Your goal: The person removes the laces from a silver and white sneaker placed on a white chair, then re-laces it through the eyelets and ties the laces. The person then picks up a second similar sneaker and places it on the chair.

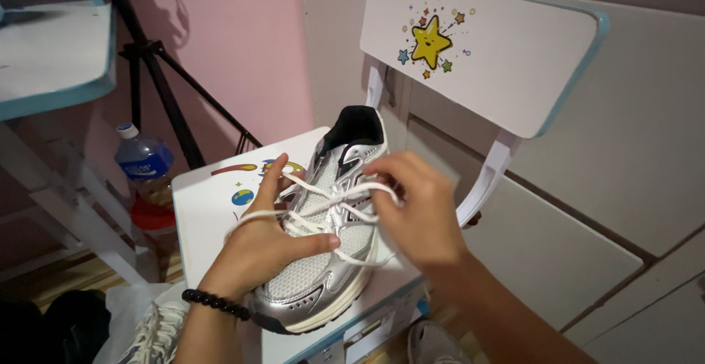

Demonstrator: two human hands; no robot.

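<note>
Head view shows the silver sneaker on the small chair's seat, left hand and right hand each pinching a white lace, crossed but no bow yet

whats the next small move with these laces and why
Probably draw the two lace ends apart to snug the crossing. The left hand rests on the silver sneaker with a white lace looped over its fingers, and the right hand pinches the other strand above the tongue. The strands cross but look slack, with no knot visible. The shoe sits on the small white chair.
</note>
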